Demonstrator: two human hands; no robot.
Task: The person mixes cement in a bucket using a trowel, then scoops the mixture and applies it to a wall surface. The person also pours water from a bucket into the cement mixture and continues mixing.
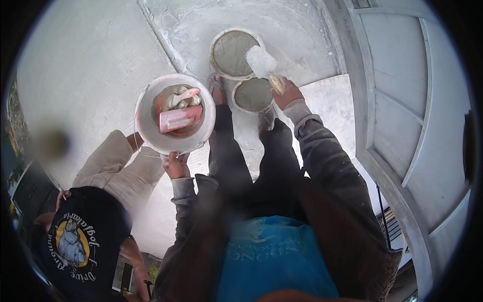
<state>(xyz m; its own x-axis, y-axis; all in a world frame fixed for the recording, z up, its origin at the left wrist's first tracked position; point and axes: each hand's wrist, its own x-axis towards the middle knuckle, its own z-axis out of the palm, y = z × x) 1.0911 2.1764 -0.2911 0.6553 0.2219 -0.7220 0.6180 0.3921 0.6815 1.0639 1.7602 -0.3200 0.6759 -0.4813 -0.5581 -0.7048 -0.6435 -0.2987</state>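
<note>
My left hand (176, 165) grips the near rim of a white bucket (205, 123), which has a thin wire handle. Inside the bucket lie a pink-and-white rectangular block (180, 119) and a tool with a pinkish handle (185, 95), among pale lumps. In my right hand (288, 93) is a trowel with a wooden handle, its pale flat blade (261, 62) over the edge of the farther mortar bucket (232, 53). Nearer to me stands a smaller bucket of grey mortar (253, 95), just left of my right hand.
My feet (217, 89) are close beside the mortar buckets. At the left, another person in a black T-shirt (75, 241) and beige trousers is near the white bucket. A pale panelled wall (397, 80) rises on the right. A ridge (161, 38) crosses the grey floor.
</note>
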